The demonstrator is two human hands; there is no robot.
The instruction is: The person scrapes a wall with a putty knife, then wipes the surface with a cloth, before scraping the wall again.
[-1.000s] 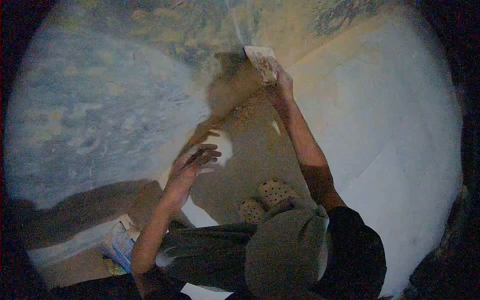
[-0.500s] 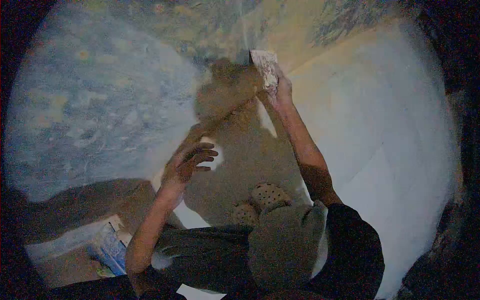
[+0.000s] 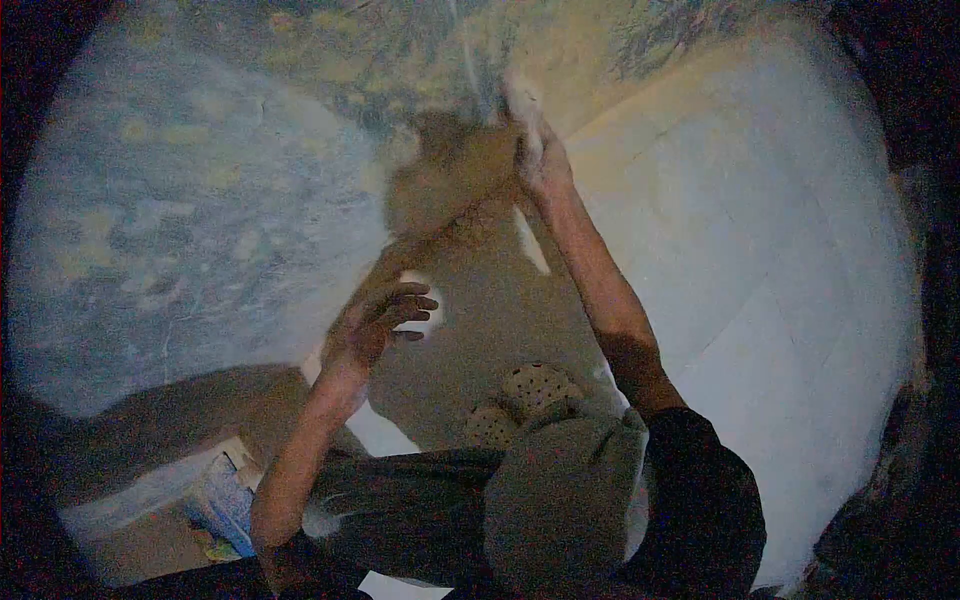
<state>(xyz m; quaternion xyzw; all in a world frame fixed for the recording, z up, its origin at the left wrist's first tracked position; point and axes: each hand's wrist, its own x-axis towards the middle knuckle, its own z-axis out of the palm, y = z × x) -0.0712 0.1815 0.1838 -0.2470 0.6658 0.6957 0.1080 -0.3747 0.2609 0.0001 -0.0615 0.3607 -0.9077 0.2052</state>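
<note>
My right hand [image 3: 547,170] is closed around a flat, white-smeared scraper [image 3: 524,98], which is blurred now. Its blade end is against or just above the patchy wall [image 3: 440,70], close to the corner line; contact cannot be made out. My left hand [image 3: 380,315] is lower and to the left, with fingers apart, slightly bent, and nothing in them. A shadow of my head and arms falls between the two hands.
Perforated clogs [image 3: 540,388] are on my feet below my knees. At the lower left lies a blue-printed packet [image 3: 222,500] beside a brownish board or box [image 3: 140,545]. A pale smooth surface [image 3: 780,300] spreads along the right.
My right hand has shifted slightly left and up with the scraper, which now shows as a blur. The left hand stays nearly in place.
</note>
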